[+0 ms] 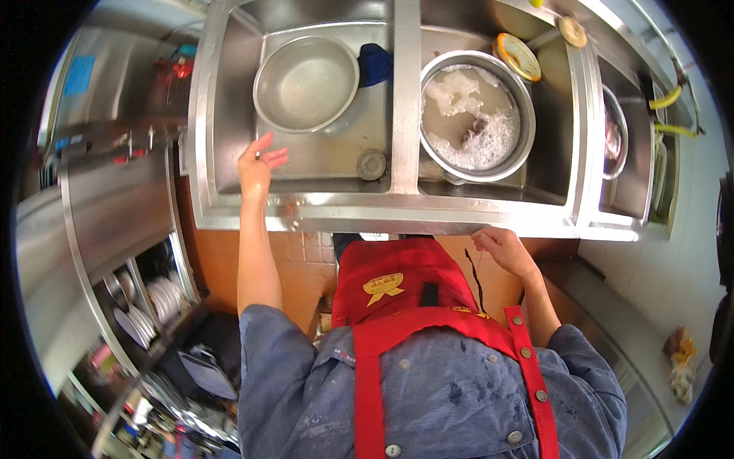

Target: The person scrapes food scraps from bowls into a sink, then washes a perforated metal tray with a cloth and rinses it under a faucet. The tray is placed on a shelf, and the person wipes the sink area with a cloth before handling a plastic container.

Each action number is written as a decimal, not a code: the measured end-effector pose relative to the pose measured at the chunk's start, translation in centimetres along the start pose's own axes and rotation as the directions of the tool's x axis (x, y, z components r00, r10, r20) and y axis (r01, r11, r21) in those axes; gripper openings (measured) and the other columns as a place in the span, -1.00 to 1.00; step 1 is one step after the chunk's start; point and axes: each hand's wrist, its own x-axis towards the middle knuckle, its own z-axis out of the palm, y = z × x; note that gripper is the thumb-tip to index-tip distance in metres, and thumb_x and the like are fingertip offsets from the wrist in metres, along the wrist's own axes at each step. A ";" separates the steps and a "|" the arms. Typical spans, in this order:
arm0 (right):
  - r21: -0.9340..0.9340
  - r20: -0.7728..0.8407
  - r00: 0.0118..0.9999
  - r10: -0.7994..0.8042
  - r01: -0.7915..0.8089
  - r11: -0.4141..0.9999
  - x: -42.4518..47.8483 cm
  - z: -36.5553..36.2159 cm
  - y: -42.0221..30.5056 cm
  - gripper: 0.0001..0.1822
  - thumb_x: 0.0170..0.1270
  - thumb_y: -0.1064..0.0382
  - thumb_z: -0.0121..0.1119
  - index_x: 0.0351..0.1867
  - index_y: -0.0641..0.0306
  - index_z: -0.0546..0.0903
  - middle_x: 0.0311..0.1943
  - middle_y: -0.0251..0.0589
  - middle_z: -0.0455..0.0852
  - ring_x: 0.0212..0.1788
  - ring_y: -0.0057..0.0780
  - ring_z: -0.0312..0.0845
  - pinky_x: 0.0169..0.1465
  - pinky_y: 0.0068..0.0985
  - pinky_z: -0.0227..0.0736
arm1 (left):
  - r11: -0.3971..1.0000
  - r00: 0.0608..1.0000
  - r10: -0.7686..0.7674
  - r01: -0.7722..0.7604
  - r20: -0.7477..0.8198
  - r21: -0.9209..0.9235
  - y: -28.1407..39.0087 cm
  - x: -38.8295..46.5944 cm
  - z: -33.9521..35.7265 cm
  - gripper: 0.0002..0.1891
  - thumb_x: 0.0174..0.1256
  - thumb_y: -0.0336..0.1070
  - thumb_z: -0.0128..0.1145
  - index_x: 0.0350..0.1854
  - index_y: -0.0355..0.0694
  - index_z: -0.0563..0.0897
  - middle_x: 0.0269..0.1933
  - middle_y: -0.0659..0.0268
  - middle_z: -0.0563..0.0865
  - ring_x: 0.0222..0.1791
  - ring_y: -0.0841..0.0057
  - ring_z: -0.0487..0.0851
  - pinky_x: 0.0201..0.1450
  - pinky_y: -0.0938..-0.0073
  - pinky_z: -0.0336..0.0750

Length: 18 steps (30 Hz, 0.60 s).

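Note:
My left hand (261, 166) reaches over the left sink basin, its fingers spread with nothing in them, just below a round metal bowl (307, 83). A dark blue cloth (375, 66) lies against the bowl's right side. A round drain strainer (371, 164) sits at that basin's near right corner. My right hand (502, 248) is curled at the sink's front edge; whether it holds anything cannot be told. Beyond it, in the middle basin, a large metal pot (530, 123) contains cloudy, foamy water and a dark thing partly under the foam. An orange-rimmed dish (518, 56) leans behind the pot.
A steel divider (406, 97) separates the two larger basins. To the right, a smaller basin has a metal bowl (616, 135) in it. A round tan object (572, 32) rests on the rear ledge. White plates (163, 298) stand in a shelf at left.

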 end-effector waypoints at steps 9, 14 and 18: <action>-0.172 0.190 0.946 -0.262 0.295 0.940 0.1 1.7 -3.4 -0.76 0.38 0.33 0.07 -0.03 0.41 0.64 -0.25 -0.09 0.73 -0.16 -0.39 0.65 -0.01 -0.50 0.52 | 0.829 0.851 0.235 -0.428 -0.470 -0.360 3.8 -18.9 -4.3 -0.77 0.54 -0.39 -0.05 0.04 -0.41 0.56 -0.36 0.25 0.63 -0.43 0.47 0.62 -0.39 0.57 0.48; -0.166 0.262 0.887 -0.380 0.430 0.888 -3.1 5.1 -4.5 -0.78 0.34 0.36 0.13 -0.04 0.36 0.64 -0.27 -0.11 0.72 -0.22 -0.38 0.64 -0.06 -0.48 0.52 | 0.798 0.538 0.253 -0.586 -0.804 -0.140 2.7 -27.4 -4.6 -0.77 0.54 -0.26 -0.04 -0.10 -0.34 0.57 -0.48 0.34 0.57 -0.53 0.57 0.53 -0.48 0.60 0.44; -0.179 0.294 0.898 -0.327 0.388 0.904 -4.6 6.7 -2.0 -0.78 0.34 0.36 0.15 -0.03 0.36 0.63 -0.25 -0.11 0.73 -0.23 -0.36 0.63 -0.06 -0.48 0.52 | 0.803 0.308 0.108 -0.588 -0.945 -0.099 -3.8 -25.3 -1.4 -0.72 0.58 -0.18 -0.13 0.00 -0.32 0.48 -0.38 0.27 0.62 -0.43 0.46 0.65 -0.38 0.51 0.57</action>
